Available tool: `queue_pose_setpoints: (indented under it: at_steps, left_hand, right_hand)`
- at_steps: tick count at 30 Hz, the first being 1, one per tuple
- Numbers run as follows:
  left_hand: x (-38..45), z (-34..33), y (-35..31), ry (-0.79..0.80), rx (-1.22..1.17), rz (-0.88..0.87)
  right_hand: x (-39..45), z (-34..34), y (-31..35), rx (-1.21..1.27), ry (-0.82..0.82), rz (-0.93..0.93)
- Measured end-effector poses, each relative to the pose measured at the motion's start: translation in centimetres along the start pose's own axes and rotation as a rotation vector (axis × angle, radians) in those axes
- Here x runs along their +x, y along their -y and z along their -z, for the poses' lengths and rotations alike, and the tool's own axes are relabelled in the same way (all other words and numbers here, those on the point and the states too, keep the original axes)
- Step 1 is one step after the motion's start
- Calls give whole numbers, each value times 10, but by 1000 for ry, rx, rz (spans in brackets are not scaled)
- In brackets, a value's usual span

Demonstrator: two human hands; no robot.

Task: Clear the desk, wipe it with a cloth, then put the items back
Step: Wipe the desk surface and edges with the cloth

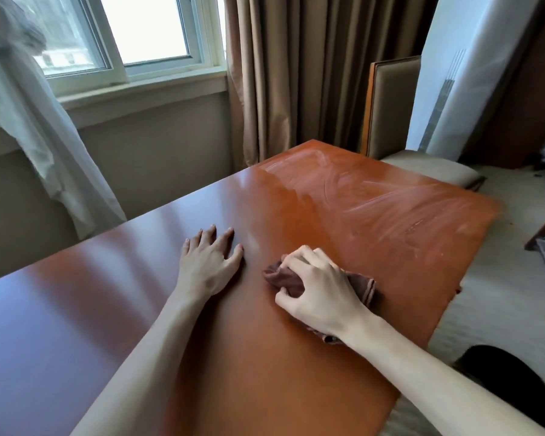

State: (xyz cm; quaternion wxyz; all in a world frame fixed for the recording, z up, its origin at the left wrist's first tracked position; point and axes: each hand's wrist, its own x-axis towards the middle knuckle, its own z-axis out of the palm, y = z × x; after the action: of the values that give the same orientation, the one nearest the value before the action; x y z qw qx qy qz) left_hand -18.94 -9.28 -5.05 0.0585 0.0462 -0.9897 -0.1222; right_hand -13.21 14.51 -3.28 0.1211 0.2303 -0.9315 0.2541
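The reddish-brown wooden desk (pixel 375 221) fills the middle of the view, with pale wet wipe streaks across its far right part. A crumpled brown cloth (pixel 285 278) lies on the desk near its middle. My right hand (pixel 318 287) grips the cloth with curled fingers and presses it onto the wood. My left hand (pixel 210 262) rests flat on the desk just left of the cloth, fingers spread and straight, holding nothing.
A beige upholstered chair (pixel 394 105) stands at the desk's far end. Brown curtains (pixel 312 64) and a window (pixel 132 33) are behind, with a white sheer curtain (pixel 29 127) at left. Pale carpet (pixel 501 294) and a dark round object (pixel 510 382) lie to the right.
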Motion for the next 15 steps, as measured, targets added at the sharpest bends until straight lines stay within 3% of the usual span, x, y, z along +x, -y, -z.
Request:
queue_pose_setpoints:
  at_steps: [3,6,15]
  left_hand:
    - [-3,4,-1,-8,3,-14]
    - [-2,2,-1,-9,-3,-12]
    - [7,-8,7,-60,-12,-21]
  right_hand:
    - [-65,15,26,32,40,66]
    - [-57,14,26,49,36,65]
    - [170,-48,-53,-80,-76,-127]
